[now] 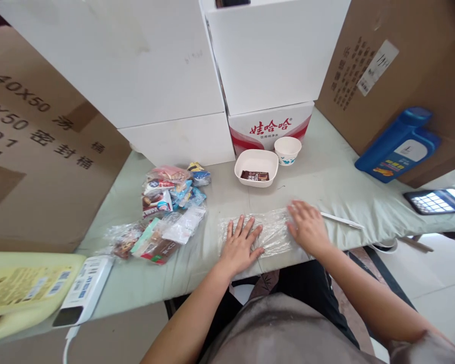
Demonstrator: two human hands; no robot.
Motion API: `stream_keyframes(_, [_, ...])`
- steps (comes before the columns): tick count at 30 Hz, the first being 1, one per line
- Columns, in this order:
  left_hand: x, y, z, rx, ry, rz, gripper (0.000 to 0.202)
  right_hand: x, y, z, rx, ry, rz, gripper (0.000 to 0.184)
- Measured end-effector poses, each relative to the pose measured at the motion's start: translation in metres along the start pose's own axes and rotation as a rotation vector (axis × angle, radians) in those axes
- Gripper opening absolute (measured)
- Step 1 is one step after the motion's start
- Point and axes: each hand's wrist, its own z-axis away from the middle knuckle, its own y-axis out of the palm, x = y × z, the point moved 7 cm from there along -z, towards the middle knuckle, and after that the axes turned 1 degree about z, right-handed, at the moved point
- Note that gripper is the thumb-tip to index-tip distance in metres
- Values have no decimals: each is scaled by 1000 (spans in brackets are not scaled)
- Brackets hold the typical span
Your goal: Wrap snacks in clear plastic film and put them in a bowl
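Note:
A clear, wrinkled plastic bag (275,230) lies flat near the table's front edge. My left hand (239,247) rests palm down on its left part, fingers spread. On its right end lies my right hand (307,227), also flat with fingers stretched out. Just beyond the bag stands a white bowl (242,164) with a small brown snack packet (255,176) in it. A white paper cup (287,146) with a blue pattern touches or nearly touches the bowl. Right of my right hand is a white pen-like stick (342,220).
Several wrapped snacks (159,199) are heaped on the left. A power strip (85,288) and a yellow jug (26,288) sit at the front left. On the right are a blue bottle (400,144) and a phone (438,201). White boxes (182,139) and cardboard boxes (41,146) border the table.

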Motion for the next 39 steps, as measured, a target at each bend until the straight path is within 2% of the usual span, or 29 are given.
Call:
stream_keyframes(2, [0, 0, 0, 3, -5, -11, 63, 38, 15, 2, 45, -253, -83, 55])
stream_keyframes(4, [5, 1, 4, 7, -22, -22, 66, 53, 31, 7, 98, -339, -122, 61])
stream_keyframes(7, [25, 0, 18, -10, -113, -46, 76, 37, 44, 18, 121, -252, -101, 64])
stream_keyframes(11, [54, -9, 48, -104, -245, -86, 80, 0, 34, 39, 89, -170, -84, 72])
stream_keyframes(13, [55, -17, 61, -164, -198, -84, 75, -11, 24, 49, 72, -183, -116, 80])
stream_keyframes(16, [36, -26, 72, -165, 26, -7, 61, -13, 13, 64, 92, -295, -211, 87])
stream_keyframes(19, [21, -32, 81, -150, 161, 83, 45, -16, 7, 77, 100, -346, -305, 63])
stream_keyframes(21, [18, -35, 87, -172, 183, 120, 34, -19, 2, 83, 84, -331, -369, 38])
stream_keyframes(23, [17, -37, 93, -180, 198, 152, 26, -21, -5, 87, 73, -316, -450, 23])
stream_keyframes(26, [17, -41, 97, -165, 203, 208, 15, -24, -15, 86, 96, -278, -595, 20])
stream_keyframes(29, [18, -49, 93, -174, 197, 277, 15, -31, -17, 77, 151, -148, -679, 22])
stream_keyframes(31, [21, -53, 86, -202, 164, 337, 16, -38, -11, 69, 171, -26, -669, 26])
stream_keyframes(33, [32, -54, 75, -236, 69, 380, 17, -46, -3, 60, 175, 85, -629, 28])
stream_keyframes(36, [54, -49, 57, -292, -168, 338, 18, -51, 10, 44, 153, 209, -544, 29])
stream_keyframes(39, [69, -38, 40, -280, -379, 215, 16, -49, 19, 30, 146, 299, -425, 29])
